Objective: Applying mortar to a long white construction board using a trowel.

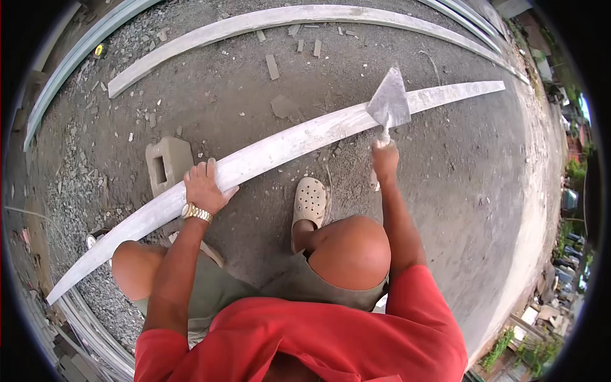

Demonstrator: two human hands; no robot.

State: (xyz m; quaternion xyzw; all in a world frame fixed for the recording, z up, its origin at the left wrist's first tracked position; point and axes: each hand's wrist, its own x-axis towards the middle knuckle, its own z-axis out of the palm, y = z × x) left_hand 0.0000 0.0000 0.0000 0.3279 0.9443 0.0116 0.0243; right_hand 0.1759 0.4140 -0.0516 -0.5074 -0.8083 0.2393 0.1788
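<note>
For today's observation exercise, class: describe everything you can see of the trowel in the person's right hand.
The trowel has a flat, pointed, roughly triangular blade, grey and dusted or smeared with pale cement-like residue. A short neck joins it to a handle hidden inside the right hand, which grips it. The blade points up and away from the person, its lower part lying over the long pale plank; whether it presses on it cannot be told. The left hand does not touch it.

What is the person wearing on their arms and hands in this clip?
Both forearms are bare, with short red sleeves ending above the elbows. The left hand has a gold-coloured metal wristwatch at the wrist. The right hand wears nothing: no glove, no band.
</note>
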